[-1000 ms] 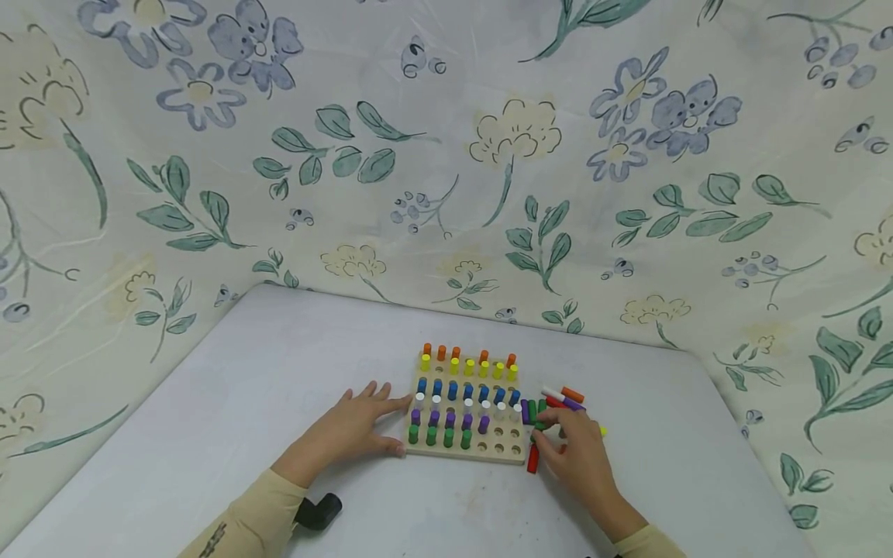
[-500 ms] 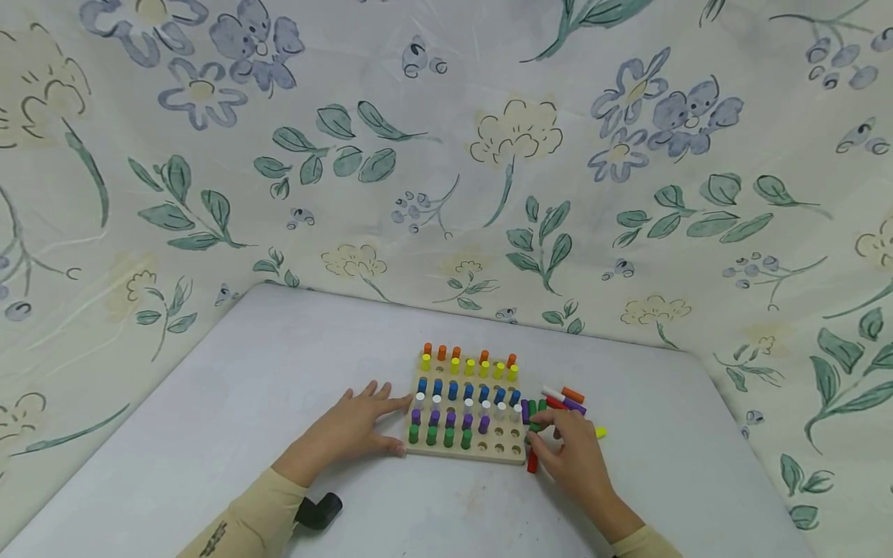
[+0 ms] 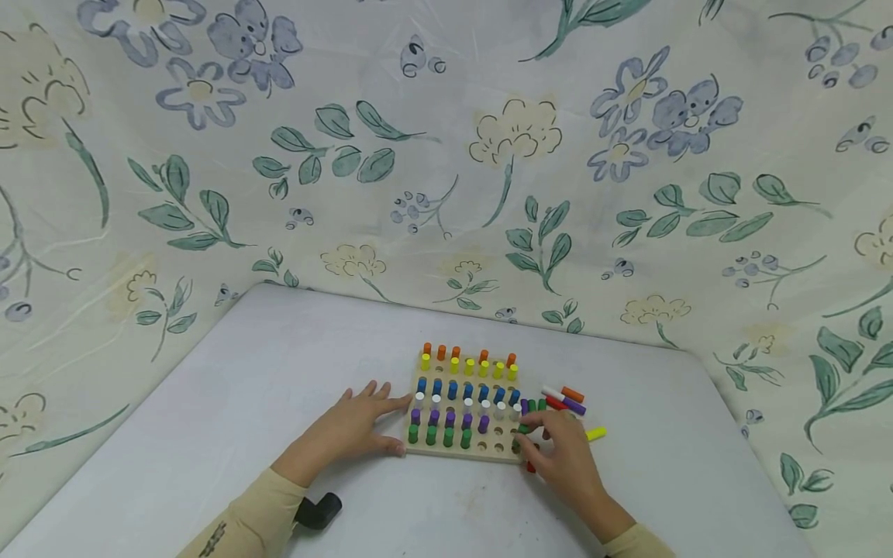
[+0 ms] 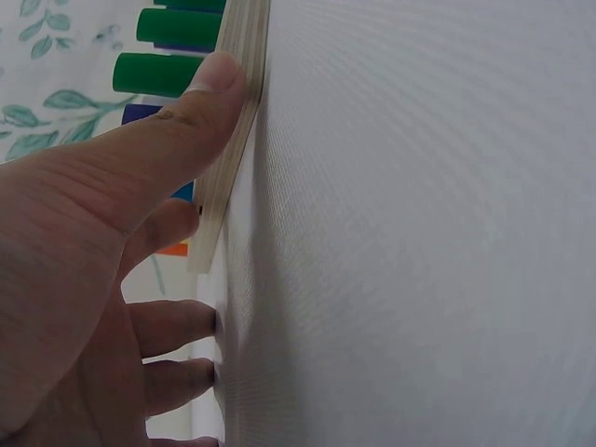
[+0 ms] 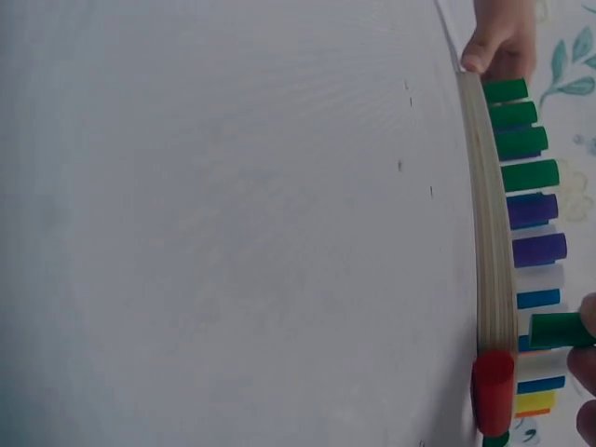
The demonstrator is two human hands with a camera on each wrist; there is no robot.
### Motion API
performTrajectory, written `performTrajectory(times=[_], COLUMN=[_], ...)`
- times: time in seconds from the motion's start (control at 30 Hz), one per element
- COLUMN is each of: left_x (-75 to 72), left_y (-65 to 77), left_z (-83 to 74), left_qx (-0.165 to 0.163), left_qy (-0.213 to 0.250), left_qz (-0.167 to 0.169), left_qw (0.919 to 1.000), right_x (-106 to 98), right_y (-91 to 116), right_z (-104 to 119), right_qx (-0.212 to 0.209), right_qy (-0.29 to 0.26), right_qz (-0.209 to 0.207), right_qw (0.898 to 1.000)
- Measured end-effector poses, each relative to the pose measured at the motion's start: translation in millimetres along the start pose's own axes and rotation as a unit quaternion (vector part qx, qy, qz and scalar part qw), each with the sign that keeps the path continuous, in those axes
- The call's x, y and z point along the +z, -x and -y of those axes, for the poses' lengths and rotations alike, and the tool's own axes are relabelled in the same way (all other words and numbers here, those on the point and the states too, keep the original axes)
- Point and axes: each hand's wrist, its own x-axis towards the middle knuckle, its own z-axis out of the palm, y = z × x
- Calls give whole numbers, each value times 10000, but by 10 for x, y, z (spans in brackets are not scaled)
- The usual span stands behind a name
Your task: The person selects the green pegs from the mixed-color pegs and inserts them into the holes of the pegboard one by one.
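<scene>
A wooden pegboard [image 3: 463, 456] lies on the white table with upright pegs in rows of orange, yellow, blue, white, purple and green. My right hand [image 3: 567, 449] pinches a green peg [image 5: 556, 330] between thumb and finger, over the board's right side near the front rows. Several holes there hold no peg. With fingers spread, my left hand [image 3: 359, 425] rests at the board's left edge. In the left wrist view its thumb touches the board's side [image 4: 237, 93] near the green pegs [image 4: 158, 74].
Right of the board lie loose pegs: orange [image 3: 573, 394], purple [image 3: 574, 406], yellow [image 3: 596, 434], and several others, some partly behind my right hand. A red peg [image 5: 494, 391] lies by the near right corner. A black object [image 3: 321, 511] sits by the left sleeve.
My right hand has moved left with the green peg, from beside the board to over its right edge. The yellow loose peg shows more fully. My left hand has stayed put.
</scene>
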Motion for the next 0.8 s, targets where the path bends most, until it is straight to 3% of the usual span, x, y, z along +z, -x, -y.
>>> performTrajectory(times=[0.43, 0.8], left_x=[-3, 1], left_y=[0, 6], left_z=[3, 11], left_qx=[-19, 25], left_qy=[42, 30], left_qz=[18, -18], left_qw=[10000, 10000], right_x=[96, 141], right_y=[-8, -37], right_z=[57, 132], right_qx=[-394, -315], right_qy=[-101, -283], right_qz=[-29, 199], right_qw=[9992, 9989])
